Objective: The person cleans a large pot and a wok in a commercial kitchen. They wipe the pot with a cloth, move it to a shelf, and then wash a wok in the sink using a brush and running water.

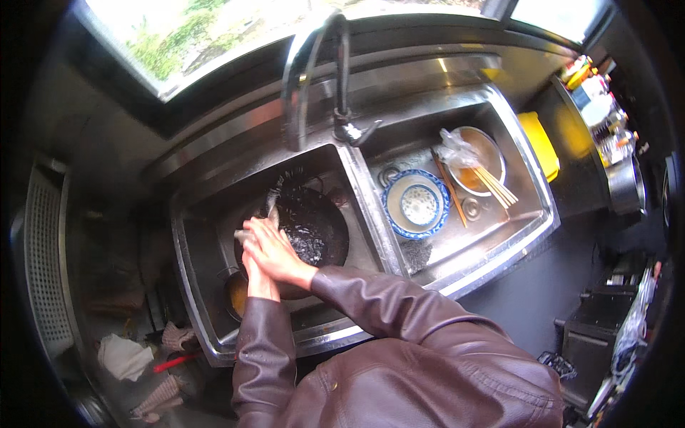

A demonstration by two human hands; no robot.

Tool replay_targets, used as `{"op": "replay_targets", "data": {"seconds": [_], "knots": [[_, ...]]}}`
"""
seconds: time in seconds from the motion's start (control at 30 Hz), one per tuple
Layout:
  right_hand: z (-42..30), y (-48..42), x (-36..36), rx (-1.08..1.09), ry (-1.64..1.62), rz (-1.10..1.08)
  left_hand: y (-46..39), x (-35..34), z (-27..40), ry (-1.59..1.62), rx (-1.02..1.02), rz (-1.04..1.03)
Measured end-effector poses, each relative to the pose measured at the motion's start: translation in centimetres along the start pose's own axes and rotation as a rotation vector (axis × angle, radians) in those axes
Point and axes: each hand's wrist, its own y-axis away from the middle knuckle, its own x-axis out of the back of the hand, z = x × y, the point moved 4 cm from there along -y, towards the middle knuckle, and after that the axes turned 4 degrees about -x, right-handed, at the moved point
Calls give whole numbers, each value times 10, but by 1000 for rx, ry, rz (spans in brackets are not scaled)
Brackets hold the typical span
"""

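Observation:
My right hand [273,251] lies flat across my left hand [258,275], palm side down, in the left basin [364,214] of a steel double sink. Most of the left fingers are hidden beneath it. A pale patch [242,234] shows at the far edge of the hands; whether it is a cloth, foam or water I cannot tell. Running water [274,198] falls just beyond the fingertips. Below the hands sits a dark wok [336,230] with rippling water in it. Partly behind my left wrist is a round vessel [234,297] with something orange-yellow inside.
A faucet [342,69] arches over the sink. The right basin holds blue-and-white bowls [420,203], a metal bowl [495,144] with a plastic bag [457,150], and chopsticks [495,187]. A yellow container [538,144] stands right, cloths [124,357] and a red handle [176,362] left.

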Motion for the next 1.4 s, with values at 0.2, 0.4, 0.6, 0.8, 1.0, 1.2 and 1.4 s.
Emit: {"op": "replay_targets", "data": {"seconds": [0.2, 0.4, 0.6, 0.8, 1.0, 1.2, 1.4], "knots": [[78, -33, -19, -825, -1211, -338, -15, -55, -10, -613, 0, 556], [38, -4, 3, -612, -1034, 55, -28, -28, 10, -1871, -514, 268], [65, 0, 132, -251, -624, 288, -13, -143, -98, -1368, -37, -79], [145, 25, 274, -581, -233, 354, 7, -148, -98, -1617, 99, -153], [137, 68, 320, -338, 613, -210, 60, -88, 7, -2017, 259, -99], [203, 134, 259, -622, 864, -1037, 114, -73, 89, -2437, 578, -93], [224, 137, 224, -343, 1249, -1359, 140, -50, 96, -2506, 912, 109]]}}
